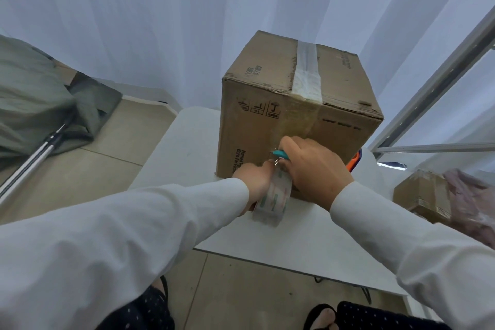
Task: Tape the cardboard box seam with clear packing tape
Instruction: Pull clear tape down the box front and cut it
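Observation:
A brown cardboard box (pixel 270 94) stands on a white table (pixel 289 238). A strip of clear tape (pixel 307 72) runs along its top seam and down the near side. Low against that near side, my left hand (pixel 253 181) holds the roll of clear packing tape (pixel 272 201), which hangs just below the stretched tape. My right hand (pixel 310 166) grips teal-handled scissors (pixel 280 154), whose metal blades point left at the tape between roll and box. Both arms wear white sleeves.
An orange-edged object (pixel 355 159) peeks out behind the box's right side. A smaller cardboard box (pixel 420 195) and a plastic bag (pixel 471 203) sit at the right. Grey-green fabric (pixel 34 104) and a metal pole (pixel 29 166) lie on the floor left. Curtains hang behind.

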